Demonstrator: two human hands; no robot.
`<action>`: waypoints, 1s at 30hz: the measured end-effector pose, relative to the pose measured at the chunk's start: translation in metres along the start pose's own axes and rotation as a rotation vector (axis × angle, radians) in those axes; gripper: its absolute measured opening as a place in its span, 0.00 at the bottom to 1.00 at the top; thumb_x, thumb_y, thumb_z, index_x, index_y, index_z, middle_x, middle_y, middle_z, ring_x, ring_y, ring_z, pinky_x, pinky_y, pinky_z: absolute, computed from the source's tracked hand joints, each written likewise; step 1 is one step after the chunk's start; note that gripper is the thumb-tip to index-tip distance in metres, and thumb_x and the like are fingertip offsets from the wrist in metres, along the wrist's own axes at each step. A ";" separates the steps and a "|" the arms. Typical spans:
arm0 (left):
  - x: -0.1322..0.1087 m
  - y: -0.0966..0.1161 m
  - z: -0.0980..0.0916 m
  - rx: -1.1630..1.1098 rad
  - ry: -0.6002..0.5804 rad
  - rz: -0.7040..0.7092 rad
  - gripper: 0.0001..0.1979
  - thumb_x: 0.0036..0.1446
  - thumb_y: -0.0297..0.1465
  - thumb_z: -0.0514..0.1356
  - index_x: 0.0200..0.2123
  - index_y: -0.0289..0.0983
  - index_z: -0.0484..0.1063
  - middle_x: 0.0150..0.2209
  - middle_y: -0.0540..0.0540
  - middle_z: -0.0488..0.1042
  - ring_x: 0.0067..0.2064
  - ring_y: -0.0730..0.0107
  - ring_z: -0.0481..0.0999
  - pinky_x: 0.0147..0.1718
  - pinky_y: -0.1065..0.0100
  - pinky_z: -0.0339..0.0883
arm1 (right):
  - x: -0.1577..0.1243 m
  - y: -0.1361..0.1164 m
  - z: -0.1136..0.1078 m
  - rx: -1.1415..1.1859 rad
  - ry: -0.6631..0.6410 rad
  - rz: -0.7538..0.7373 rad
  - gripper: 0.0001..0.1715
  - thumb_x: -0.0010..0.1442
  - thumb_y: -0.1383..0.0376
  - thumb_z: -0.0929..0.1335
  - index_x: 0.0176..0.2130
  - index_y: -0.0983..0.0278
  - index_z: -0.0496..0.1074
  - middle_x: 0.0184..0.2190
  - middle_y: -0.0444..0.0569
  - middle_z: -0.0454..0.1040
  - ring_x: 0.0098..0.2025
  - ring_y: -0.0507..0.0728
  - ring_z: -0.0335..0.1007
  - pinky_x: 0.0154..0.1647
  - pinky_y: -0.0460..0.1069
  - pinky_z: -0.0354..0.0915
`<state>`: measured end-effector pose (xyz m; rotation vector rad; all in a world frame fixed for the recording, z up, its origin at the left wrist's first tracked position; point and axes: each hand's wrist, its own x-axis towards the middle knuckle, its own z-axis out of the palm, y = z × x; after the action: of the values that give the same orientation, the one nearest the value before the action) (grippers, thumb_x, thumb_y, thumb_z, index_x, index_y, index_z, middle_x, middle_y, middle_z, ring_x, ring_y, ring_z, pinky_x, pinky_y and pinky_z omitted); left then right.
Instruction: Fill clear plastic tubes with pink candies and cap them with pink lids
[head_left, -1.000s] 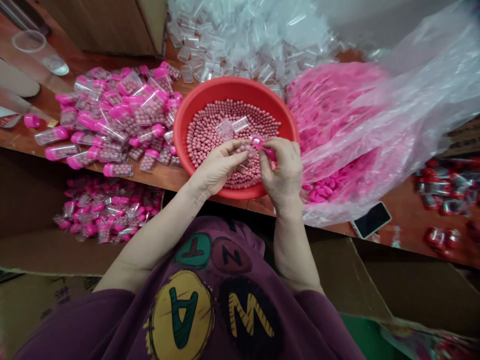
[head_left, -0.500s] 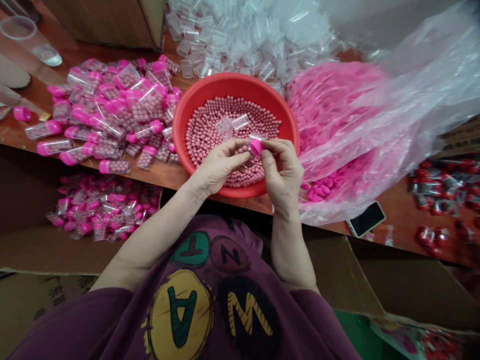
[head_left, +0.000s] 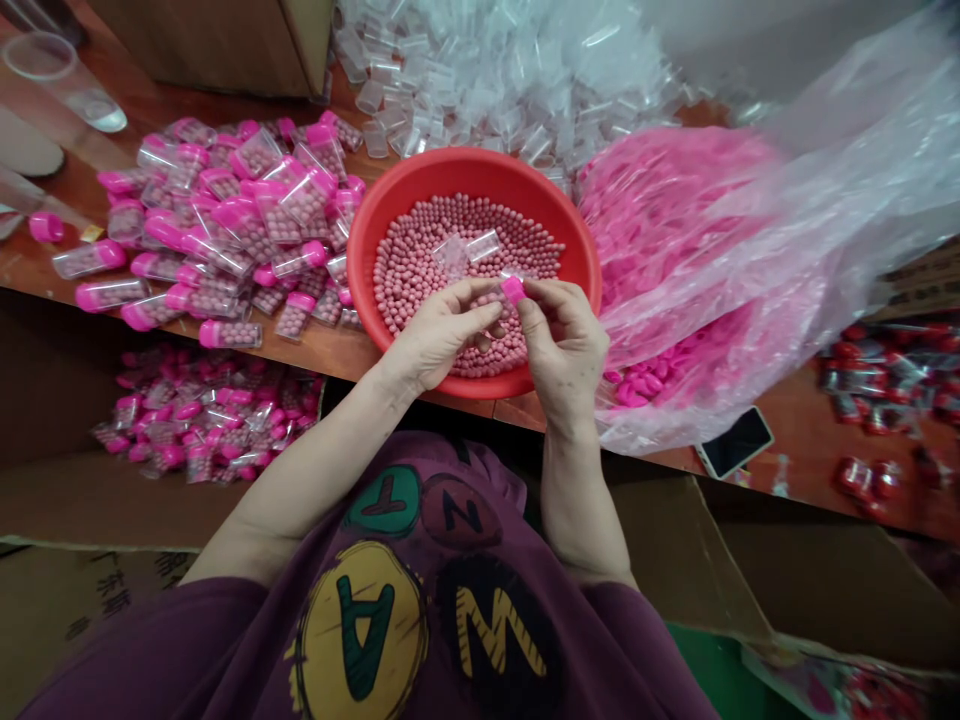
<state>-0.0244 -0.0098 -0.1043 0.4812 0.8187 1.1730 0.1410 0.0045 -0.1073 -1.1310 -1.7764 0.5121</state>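
Observation:
Over the red bowl [head_left: 480, 160] of small pink beads [head_left: 420, 235], my left hand [head_left: 442, 335] is closed on a clear bead-filled bottle [head_left: 491, 296]. My right hand [head_left: 566, 345] pinches the pink cap [head_left: 514, 290], which sits at the bottle's right end. Clear tubes [head_left: 482, 245] lie on the beads beyond my fingers. Left of the bowl, capped bottles [head_left: 225, 220] are heaped on the table.
Clear tubes [head_left: 465, 80] are piled behind the bowl. To its right is a plastic bag [head_left: 705, 270] of pink caps, with a phone [head_left: 735, 442] nearby. Below the table edge at left, a cardboard box [head_left: 97, 490] holds more capped bottles.
The pink cap has turned from tilted to straighter in line with the bottle. Both hands have stayed in nearly the same place over the bowl.

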 end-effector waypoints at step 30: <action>0.004 -0.003 0.005 0.033 0.169 0.157 0.07 0.61 0.27 0.73 0.42 0.38 0.80 0.37 0.50 0.81 0.34 0.76 0.77 0.38 0.72 0.71 | 0.016 0.020 0.002 0.118 -0.056 -0.022 0.21 0.73 0.58 0.70 0.63 0.53 0.71 0.52 0.49 0.78 0.52 0.59 0.79 0.56 0.59 0.81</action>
<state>-0.0183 -0.0069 -0.1044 0.4849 0.9602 1.3604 0.1468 0.0281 -0.1150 -1.0228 -1.7801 0.6322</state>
